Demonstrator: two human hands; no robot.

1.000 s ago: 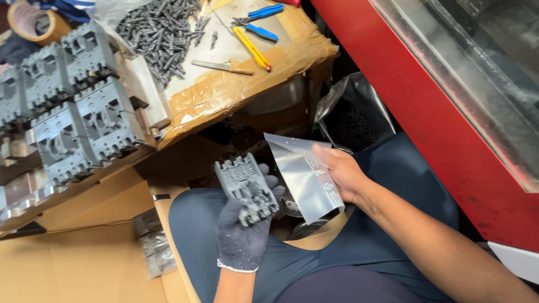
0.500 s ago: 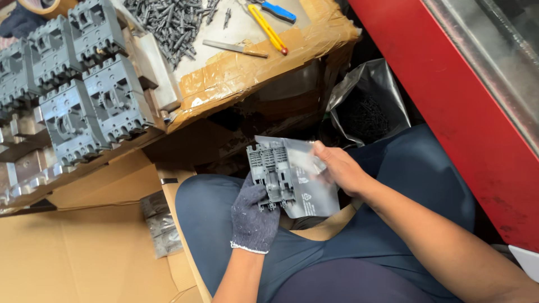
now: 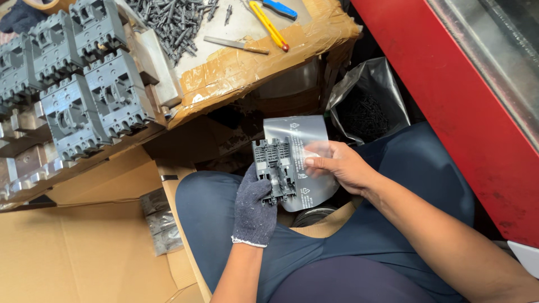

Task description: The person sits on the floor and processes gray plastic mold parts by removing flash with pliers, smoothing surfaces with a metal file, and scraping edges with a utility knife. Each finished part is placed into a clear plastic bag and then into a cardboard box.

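L hand (image 3: 255,205) holds grey breaker (image 3: 274,168); R hand (image 3: 339,165) holds plastic bag (image 3: 297,137).

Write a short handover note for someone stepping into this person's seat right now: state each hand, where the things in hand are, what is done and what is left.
Left hand, in a dark knit glove, grips the grey breaker unit from below, over the lap.
Right hand, bare, holds the open edge of the clear plastic bag right behind the unit.
Done: unit and bag are brought together. Left: the unit is not yet inside the bag.
More grey units are stacked on the bench to the left; screws and a yellow-handled tool lie on the taped cardboard; bagged units sit in the carton below.
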